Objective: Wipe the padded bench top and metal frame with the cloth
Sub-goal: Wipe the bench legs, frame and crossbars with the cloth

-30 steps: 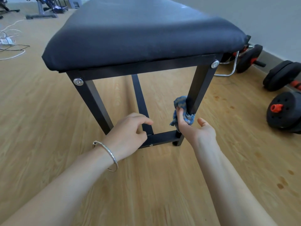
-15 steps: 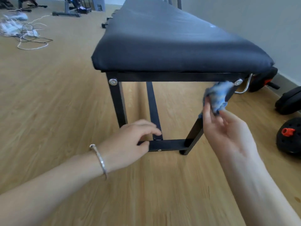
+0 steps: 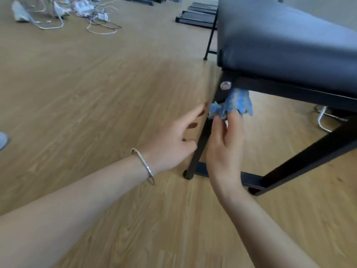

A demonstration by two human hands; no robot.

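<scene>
**Wiping the bench leg, top corner**

My right hand (image 3: 225,149) pinches the crumpled blue cloth (image 3: 234,104) at the fingertips. The cloth is pushed up against the top of the near-left leg (image 3: 194,163) of the black metal frame (image 3: 280,89), just under the silver bolt (image 3: 225,85) and right below the padded bench top (image 3: 289,45).

My left hand (image 3: 173,140), the one with the bracelet (image 3: 145,167), holds nothing. Its fingers are stretched out just left of that same leg, and I can't tell if they touch it. The two hands sit close, one on each side of the leg. There's a tangle of cables (image 3: 100,22) on the wooden floor (image 3: 87,84), far left.
</scene>
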